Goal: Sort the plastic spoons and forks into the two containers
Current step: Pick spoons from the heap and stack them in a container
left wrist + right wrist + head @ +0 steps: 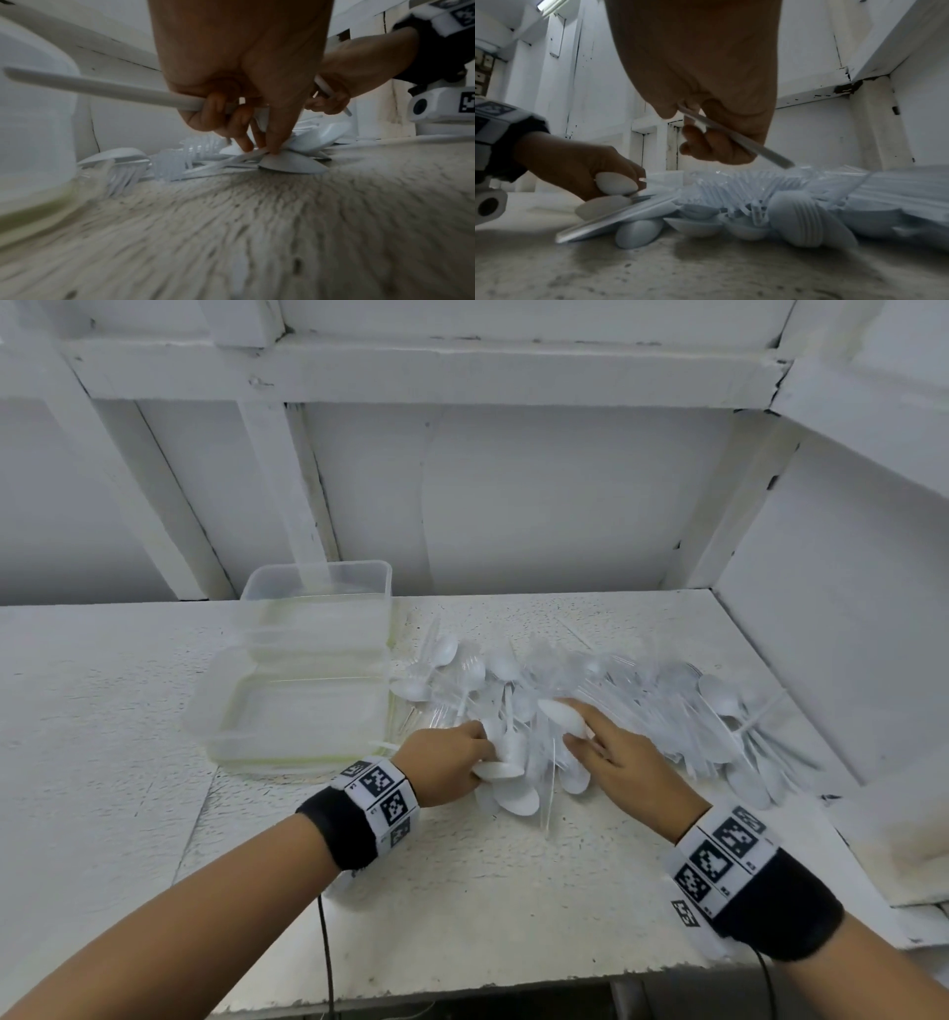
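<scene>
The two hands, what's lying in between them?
Between the left hand and right hand, the head view shows white plastic spoons and clear plastic cutlery handles from the pile.

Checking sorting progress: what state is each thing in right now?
Far container: upright, open, looks empty.
Near container: upright, open, looks empty.
Pile of spoons and forks: mixed, unsorted on the table.
Left hand: grips spoons.
Right hand: grips a spoon.
</scene>
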